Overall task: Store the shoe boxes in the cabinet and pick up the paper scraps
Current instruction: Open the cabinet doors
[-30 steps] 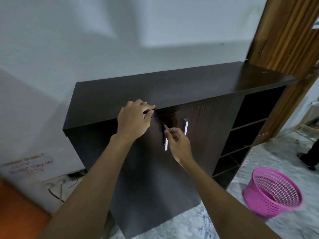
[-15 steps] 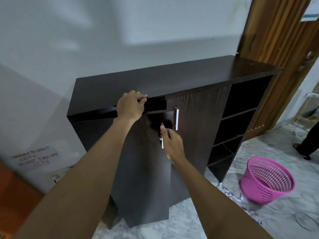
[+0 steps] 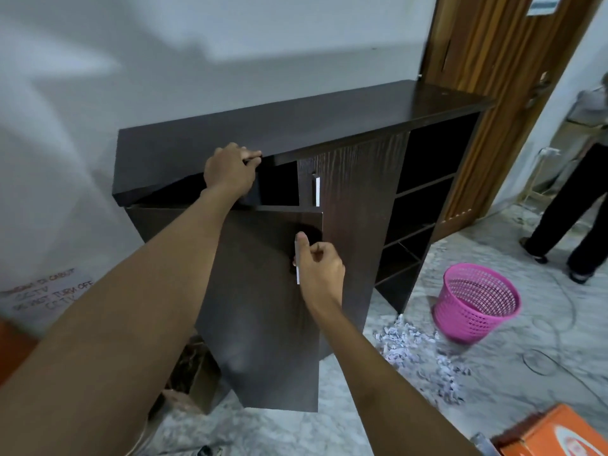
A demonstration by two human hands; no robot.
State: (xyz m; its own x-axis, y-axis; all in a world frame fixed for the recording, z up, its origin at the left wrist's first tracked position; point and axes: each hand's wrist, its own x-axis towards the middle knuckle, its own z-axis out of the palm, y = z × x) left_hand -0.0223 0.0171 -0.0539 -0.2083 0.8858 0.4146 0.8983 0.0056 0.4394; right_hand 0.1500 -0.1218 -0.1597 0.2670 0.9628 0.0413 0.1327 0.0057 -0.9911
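Marble-patterned floor, white wall, dark cabinet: my left hand clamps the top panel's front edge, my right hand pinches the silver handle of the left door, swung partly open. Stored: nothing visible; an orange shoe box waits at lower right. Paper scraps lie uncollected beside the pink basket.

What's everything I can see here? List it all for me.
cabinet: one, dark brown, against white wall
left door: one, dark brown, swung open
right door: one, dark brown, closed
basket: one, pink, floor right of cabinet
paper scraps: many, white, floor beside basket
box: one, orange, bottom right corner
bystander: one, dark trousers, far right
left hand: on cabinet top edge
right hand: gripping the open door's handle
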